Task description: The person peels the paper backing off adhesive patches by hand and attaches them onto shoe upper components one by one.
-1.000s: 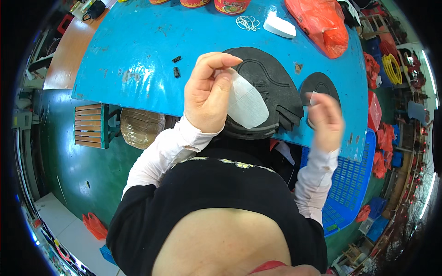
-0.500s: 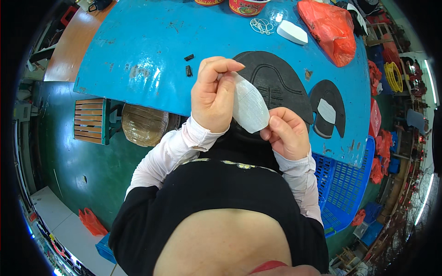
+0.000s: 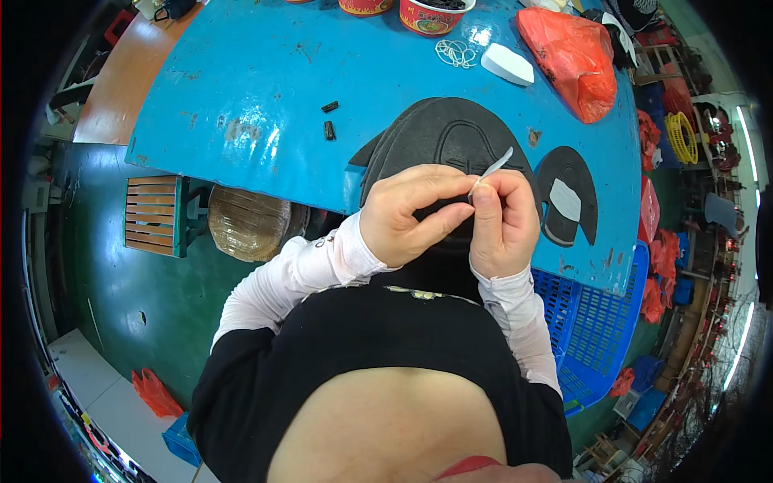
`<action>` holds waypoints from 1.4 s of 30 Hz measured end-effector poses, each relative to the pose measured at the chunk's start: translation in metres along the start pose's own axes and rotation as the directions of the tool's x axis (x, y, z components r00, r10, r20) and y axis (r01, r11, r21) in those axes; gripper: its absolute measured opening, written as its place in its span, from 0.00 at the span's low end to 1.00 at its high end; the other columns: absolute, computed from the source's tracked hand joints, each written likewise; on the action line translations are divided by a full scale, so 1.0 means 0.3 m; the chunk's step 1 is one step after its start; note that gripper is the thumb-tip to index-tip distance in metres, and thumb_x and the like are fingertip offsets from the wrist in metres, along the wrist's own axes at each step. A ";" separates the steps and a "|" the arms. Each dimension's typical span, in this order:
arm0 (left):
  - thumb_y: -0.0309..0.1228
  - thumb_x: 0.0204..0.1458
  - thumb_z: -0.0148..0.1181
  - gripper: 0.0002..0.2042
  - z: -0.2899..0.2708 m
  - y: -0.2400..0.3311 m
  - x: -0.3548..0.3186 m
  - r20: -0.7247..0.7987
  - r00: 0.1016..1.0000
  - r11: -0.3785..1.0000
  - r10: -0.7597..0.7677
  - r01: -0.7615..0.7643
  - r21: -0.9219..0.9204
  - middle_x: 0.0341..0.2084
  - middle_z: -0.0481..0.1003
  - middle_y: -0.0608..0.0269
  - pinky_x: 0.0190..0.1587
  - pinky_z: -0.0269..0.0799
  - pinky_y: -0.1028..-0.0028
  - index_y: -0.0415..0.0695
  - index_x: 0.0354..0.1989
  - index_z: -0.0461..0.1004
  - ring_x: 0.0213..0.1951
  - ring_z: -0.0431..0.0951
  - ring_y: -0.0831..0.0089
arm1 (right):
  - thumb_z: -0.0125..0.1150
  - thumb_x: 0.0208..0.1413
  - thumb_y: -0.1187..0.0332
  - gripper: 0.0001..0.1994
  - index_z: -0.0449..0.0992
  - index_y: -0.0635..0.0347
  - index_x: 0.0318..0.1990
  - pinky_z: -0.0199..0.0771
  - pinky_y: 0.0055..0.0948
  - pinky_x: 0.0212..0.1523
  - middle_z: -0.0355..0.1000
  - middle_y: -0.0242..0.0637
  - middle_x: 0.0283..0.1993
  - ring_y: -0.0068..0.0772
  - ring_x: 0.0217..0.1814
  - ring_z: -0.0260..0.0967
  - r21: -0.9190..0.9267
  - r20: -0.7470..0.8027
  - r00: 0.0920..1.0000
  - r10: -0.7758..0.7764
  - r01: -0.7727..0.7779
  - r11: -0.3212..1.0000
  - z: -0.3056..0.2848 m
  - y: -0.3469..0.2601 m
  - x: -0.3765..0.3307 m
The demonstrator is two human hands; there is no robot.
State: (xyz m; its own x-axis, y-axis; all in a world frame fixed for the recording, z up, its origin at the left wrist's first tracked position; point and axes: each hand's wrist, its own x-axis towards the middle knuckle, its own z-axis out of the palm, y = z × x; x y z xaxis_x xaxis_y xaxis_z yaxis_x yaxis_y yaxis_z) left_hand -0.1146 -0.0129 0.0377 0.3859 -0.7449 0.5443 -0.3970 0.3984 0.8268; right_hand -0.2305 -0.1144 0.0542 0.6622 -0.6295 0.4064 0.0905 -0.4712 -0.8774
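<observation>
My right hand (image 3: 506, 221) pinches a thin, curved white sheet (image 3: 498, 163), poking up edge-on, and my left hand (image 3: 412, 213) meets it there, though I can't tell if it grips too. Together they hide part of a pile of flat, round-topped black pieces (image 3: 439, 133) with pressed-in lines. On the shiny blue table (image 3: 241, 88), a crinkly red plastic bag (image 3: 573, 60) sits beyond.

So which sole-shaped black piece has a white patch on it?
The lone black piece right of the right hand bears the white patch; the stacked black pieces show none.
</observation>
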 end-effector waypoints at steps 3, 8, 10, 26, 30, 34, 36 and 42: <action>0.22 0.49 0.60 0.11 0.000 -0.013 -0.010 -0.041 0.997 0.994 -0.071 0.067 -0.082 0.37 0.76 0.54 0.41 0.71 0.73 0.37 0.42 0.75 0.38 0.77 0.67 | 0.56 0.58 0.70 0.07 0.69 0.64 0.32 0.66 0.23 0.31 0.67 0.37 0.31 0.26 0.29 0.65 -0.033 0.026 1.000 0.011 -0.010 0.999 0.012 0.002 -0.007; 0.20 0.51 0.57 0.06 0.010 -0.009 -0.007 -0.076 0.985 0.983 -0.153 0.144 -0.113 0.34 0.77 0.55 0.37 0.71 0.75 0.37 0.37 0.77 0.35 0.77 0.71 | 0.54 0.59 0.70 0.07 0.69 0.65 0.33 0.66 0.24 0.29 0.66 0.37 0.30 0.27 0.27 0.65 -0.049 0.027 1.000 -0.013 0.014 0.999 0.013 0.002 -0.005; 0.20 0.51 0.57 0.06 0.015 -0.012 -0.006 -0.074 0.981 0.977 -0.181 0.171 -0.127 0.33 0.77 0.55 0.36 0.71 0.75 0.37 0.37 0.77 0.34 0.77 0.71 | 0.54 0.59 0.70 0.07 0.69 0.64 0.32 0.65 0.24 0.29 0.66 0.37 0.30 0.27 0.27 0.65 -0.074 0.015 0.998 -0.054 0.055 0.996 0.017 0.015 -0.004; 0.20 0.47 0.57 0.05 0.060 -0.014 -0.003 -0.138 0.959 0.969 -0.246 0.246 -0.018 0.29 0.78 0.57 0.31 0.71 0.77 0.37 0.31 0.77 0.28 0.77 0.75 | 0.53 0.60 0.69 0.08 0.68 0.63 0.32 0.64 0.21 0.31 0.67 0.33 0.30 0.21 0.29 0.63 0.105 0.028 0.993 0.117 -0.120 0.987 -0.012 0.058 -0.036; 0.21 0.49 0.57 0.03 0.067 -0.007 -0.004 -0.113 0.931 0.931 -0.348 0.328 -0.163 0.28 0.77 0.60 0.31 0.71 0.78 0.37 0.31 0.77 0.29 0.76 0.77 | 0.53 0.60 0.69 0.07 0.68 0.63 0.33 0.63 0.19 0.31 0.67 0.32 0.31 0.19 0.30 0.61 0.153 0.044 0.991 0.128 -0.133 0.979 -0.025 0.059 -0.034; 0.21 0.50 0.57 0.03 0.065 -0.006 -0.001 -0.127 0.932 0.937 -0.340 0.325 -0.127 0.28 0.77 0.59 0.32 0.71 0.77 0.36 0.31 0.77 0.29 0.76 0.76 | 0.55 0.58 0.71 0.06 0.69 0.64 0.34 0.64 0.19 0.32 0.67 0.33 0.32 0.18 0.30 0.62 0.211 0.038 0.987 0.159 -0.163 0.964 -0.016 0.047 -0.045; 0.21 0.50 0.57 0.03 0.065 -0.004 -0.001 -0.135 0.934 0.942 -0.331 0.318 -0.111 0.28 0.77 0.59 0.31 0.70 0.77 0.36 0.31 0.77 0.30 0.76 0.76 | 0.57 0.56 0.73 0.05 0.69 0.64 0.34 0.65 0.20 0.32 0.68 0.34 0.33 0.20 0.31 0.64 0.132 0.047 0.991 0.123 -0.129 0.983 -0.021 0.056 -0.054; 0.21 0.49 0.57 0.02 0.060 -0.009 -0.007 -0.133 0.929 0.938 -0.345 0.336 -0.083 0.27 0.77 0.59 0.30 0.70 0.78 0.36 0.30 0.76 0.28 0.76 0.77 | 0.53 0.58 0.73 0.04 0.67 0.64 0.33 0.64 0.21 0.32 0.66 0.33 0.31 0.21 0.31 0.62 0.023 0.083 0.994 0.073 -0.075 0.997 -0.016 0.047 -0.038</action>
State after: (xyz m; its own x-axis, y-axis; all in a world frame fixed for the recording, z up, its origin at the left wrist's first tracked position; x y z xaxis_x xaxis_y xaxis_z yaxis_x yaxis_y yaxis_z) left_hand -0.1294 -0.0221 0.0317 0.6060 -0.7585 0.2397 -0.1738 0.1678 0.9704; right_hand -0.2402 -0.1168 0.0384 0.7268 -0.6084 0.3187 0.0574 -0.4086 -0.9109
